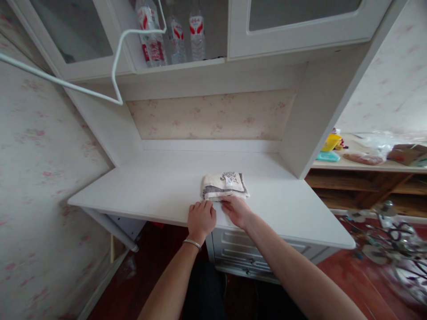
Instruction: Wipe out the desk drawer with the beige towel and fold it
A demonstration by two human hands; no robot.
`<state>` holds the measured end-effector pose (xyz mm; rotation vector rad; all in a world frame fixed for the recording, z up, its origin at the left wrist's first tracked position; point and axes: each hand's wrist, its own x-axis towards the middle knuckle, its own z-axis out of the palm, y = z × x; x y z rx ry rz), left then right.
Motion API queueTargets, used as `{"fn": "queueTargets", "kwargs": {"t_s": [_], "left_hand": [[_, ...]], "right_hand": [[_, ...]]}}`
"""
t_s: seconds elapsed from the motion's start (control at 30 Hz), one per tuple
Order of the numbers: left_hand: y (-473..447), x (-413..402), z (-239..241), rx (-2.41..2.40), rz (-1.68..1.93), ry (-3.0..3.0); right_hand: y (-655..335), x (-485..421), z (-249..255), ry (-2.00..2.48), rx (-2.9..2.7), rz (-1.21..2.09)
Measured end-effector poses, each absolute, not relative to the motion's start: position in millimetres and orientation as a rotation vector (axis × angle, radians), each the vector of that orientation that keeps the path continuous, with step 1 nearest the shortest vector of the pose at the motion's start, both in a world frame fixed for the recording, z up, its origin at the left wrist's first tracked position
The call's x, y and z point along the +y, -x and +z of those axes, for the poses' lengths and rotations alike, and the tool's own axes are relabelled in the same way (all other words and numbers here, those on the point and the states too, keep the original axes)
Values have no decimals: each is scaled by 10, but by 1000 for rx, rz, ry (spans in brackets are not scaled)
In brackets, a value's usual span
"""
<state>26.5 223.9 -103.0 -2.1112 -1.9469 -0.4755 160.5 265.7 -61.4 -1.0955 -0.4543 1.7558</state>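
A folded cream towel [224, 184] with a grey pattern lies on the white desk top [150, 186], a little right of the middle. My left hand [201, 218], with a thin bracelet on the wrist, rests at the desk's front edge, its fingertips touching the towel's near left corner. My right hand [236, 210] lies beside it, fingers spread and touching the towel's near edge. Neither hand grips the towel.
A white hanger [116, 66] hangs at the upper left. Water bottles [175, 33] stand on the shelf above the desk. Drawers [243, 258] sit under the desk. A wooden shelf [367, 166] with clutter is to the right, and a lamp fixture [390, 240] lies on the floor.
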Motion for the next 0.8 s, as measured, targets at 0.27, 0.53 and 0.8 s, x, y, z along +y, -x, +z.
{"fn": "queueTargets", "kwargs": {"t_s": [0.27,0.53,0.8], "left_hand": [[-287,2235,-1043,-1948,-478,2102],[-242,2547,-931,-2286,-308,2161],[-213,2705,-924,-2292,-142,2098]], "right_hand": [[-2530,2379,-570,1385,-998,1696],[-4292,2693,-818,2170,-1579,301],[-4559,2509,-982,2585,-1351,427]]}}
